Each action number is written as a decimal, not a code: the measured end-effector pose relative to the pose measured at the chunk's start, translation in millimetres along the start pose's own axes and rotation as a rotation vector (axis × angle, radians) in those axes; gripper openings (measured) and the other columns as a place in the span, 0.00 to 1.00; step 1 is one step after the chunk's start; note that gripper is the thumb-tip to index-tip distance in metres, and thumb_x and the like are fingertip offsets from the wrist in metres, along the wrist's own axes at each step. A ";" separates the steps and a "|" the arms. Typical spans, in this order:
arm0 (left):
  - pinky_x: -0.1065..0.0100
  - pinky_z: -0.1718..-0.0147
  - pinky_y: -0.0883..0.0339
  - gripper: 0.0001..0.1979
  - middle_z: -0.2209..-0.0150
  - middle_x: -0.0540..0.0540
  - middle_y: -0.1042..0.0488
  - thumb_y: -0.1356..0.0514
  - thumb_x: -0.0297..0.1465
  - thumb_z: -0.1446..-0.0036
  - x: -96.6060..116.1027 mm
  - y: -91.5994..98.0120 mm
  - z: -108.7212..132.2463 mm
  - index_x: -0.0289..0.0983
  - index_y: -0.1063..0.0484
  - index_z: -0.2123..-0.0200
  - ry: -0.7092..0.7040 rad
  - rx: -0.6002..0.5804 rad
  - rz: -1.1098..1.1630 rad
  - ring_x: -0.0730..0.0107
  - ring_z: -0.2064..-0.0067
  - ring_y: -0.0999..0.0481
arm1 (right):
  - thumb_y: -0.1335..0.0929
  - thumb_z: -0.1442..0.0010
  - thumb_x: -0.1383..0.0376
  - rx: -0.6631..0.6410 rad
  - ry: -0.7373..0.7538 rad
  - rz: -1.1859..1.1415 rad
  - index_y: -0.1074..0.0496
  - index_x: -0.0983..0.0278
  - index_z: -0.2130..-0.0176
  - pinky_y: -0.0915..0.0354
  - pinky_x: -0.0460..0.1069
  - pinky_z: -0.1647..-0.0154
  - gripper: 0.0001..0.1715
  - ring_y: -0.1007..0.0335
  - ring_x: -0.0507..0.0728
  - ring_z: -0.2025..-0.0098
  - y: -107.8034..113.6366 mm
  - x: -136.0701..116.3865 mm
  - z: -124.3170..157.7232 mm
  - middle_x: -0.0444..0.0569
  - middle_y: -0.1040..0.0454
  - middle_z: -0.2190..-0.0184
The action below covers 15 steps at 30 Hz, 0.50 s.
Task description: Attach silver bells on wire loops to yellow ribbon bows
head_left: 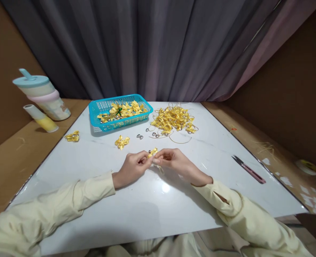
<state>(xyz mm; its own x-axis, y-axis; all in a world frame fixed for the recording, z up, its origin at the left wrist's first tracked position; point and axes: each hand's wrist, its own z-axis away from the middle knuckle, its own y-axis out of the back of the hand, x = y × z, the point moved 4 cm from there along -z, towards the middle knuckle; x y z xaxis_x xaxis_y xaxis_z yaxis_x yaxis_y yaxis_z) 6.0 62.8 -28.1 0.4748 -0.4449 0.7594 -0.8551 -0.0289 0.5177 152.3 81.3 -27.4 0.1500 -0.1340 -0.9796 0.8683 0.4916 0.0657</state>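
Observation:
My left hand (135, 167) and my right hand (175, 162) meet over the middle of the white tabletop. Pinched between their fingertips is a yellow ribbon flower (153, 152). A small silver bead (149, 152) shows at its edge, and a pale cord (161, 170) dangles below the right fingers. Most of the flower is hidden by the fingers. Just beyond my hands lie a loose yellow flower (122, 142) and a few silver beads (140, 136). Farther back is a heap of yellow flowers with cords (174, 118).
A blue mesh basket (93, 119) with yellow flowers stands at the back left. Another flower (72, 136) lies near the left edge. Thread snips (249, 169) rest on the right. Left of the table are a lidded tumbler (46, 94) and a thread spool (41, 119). Grey curtains (136, 50) hang behind.

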 end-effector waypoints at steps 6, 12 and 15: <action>0.78 0.82 0.53 0.14 0.85 0.58 0.50 0.46 0.31 0.46 -1.3 -0.7 -0.3 0.35 0.41 0.81 -0.003 -0.020 -0.021 0.81 0.81 0.51 | 0.32 0.47 0.62 0.118 0.144 0.283 0.28 0.66 0.74 0.46 0.46 0.74 0.10 0.42 0.49 0.77 9.0 -16.2 3.9 0.43 0.31 0.80; 0.78 0.82 0.53 0.13 0.85 0.57 0.49 0.48 0.29 0.45 -0.4 -3.0 -0.1 0.35 0.41 0.81 -0.040 -0.108 -0.037 0.81 0.81 0.49 | 0.34 0.43 0.64 0.086 0.316 0.415 0.28 0.66 0.72 0.44 0.45 0.72 0.09 0.38 0.50 0.74 4.1 -25.2 7.8 0.44 0.29 0.77; 0.78 0.82 0.52 0.12 0.84 0.58 0.48 0.48 0.28 0.45 1.8 -4.8 1.0 0.35 0.42 0.81 -0.090 -0.165 -0.020 0.81 0.82 0.48 | 0.35 0.42 0.65 0.080 0.381 0.511 0.30 0.66 0.72 0.44 0.44 0.73 0.09 0.39 0.50 0.74 3.0 -24.5 7.0 0.44 0.31 0.77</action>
<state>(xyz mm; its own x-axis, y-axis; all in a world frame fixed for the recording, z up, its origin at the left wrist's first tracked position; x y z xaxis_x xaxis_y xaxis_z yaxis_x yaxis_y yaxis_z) 10.8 61.3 -29.6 0.4642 -0.5244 0.7138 -0.7964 0.1057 0.5955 154.5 80.0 -1.8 0.3883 0.4223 -0.8191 0.7668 0.3449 0.5413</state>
